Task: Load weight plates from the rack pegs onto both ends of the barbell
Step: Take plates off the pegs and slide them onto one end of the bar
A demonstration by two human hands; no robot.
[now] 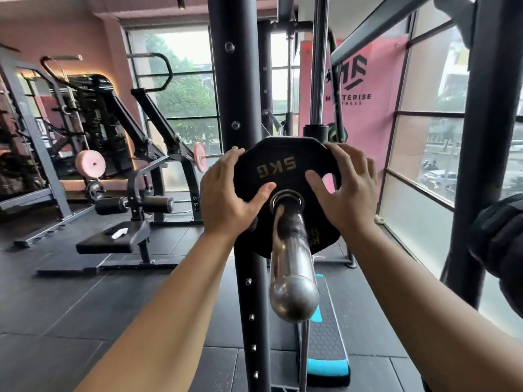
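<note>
Gym floor [85, 306] below; left hand [226, 193] and right hand [346, 188] clasp the plate [277, 168] rim, bar [291, 264] running between my thumbs toward me.

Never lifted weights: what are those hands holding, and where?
The left hand and right hand grip the 5KG plate by opposite edges, thumbs on its face.

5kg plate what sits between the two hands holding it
In the head view, the left hand and right hand grip opposite edges of the 5kg plate; between them lie its black face and the barbell sleeve through its hole.
</note>
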